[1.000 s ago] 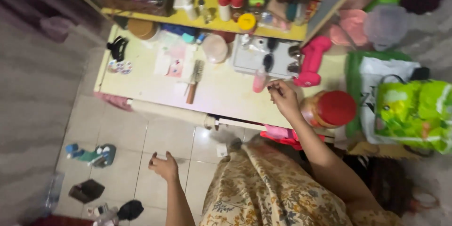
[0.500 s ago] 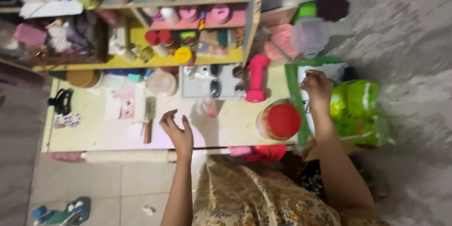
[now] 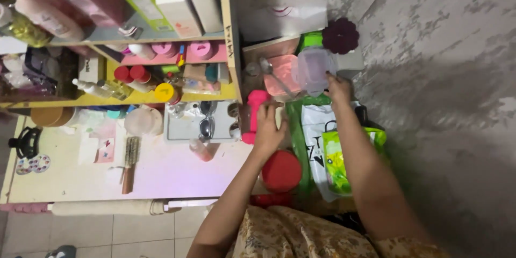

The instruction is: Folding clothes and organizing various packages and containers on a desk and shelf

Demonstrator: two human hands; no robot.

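Using the red-lidded jar (image 3: 281, 171) at the desk's right end as my anchor. It sits closest to me, right at the front edge, and my left forearm passes just beside it on the way up.

Just beyond the jar, my left hand (image 3: 268, 127) is flat-ish with the fingers spread loose, not gripping anything. It rests at the pink dumbbell (image 3: 252, 118), which stands on end, its long axis running straight away from me. The fingertips look like they touch its right side, but I can't say for sure.

To the right of the jar are a white bag (image 3: 316, 145) and a green printed bag (image 3: 336, 167), sitting in a bigger green-edged one.

Further back past those bags, my right hand (image 3: 338, 87) is up at the translucent lidded plastic container (image 3: 313, 69). Fingers are curled on its right edge, so I'd call that a hold, though part of the grip is hidden. The container lies up and left from that hand, resting on the pink tub (image 3: 279, 75). So the right hand is the one on it; the left is well short of it.

Furthest back, a dark purple flower-shaped thing (image 3: 340, 36) sits against the wall.
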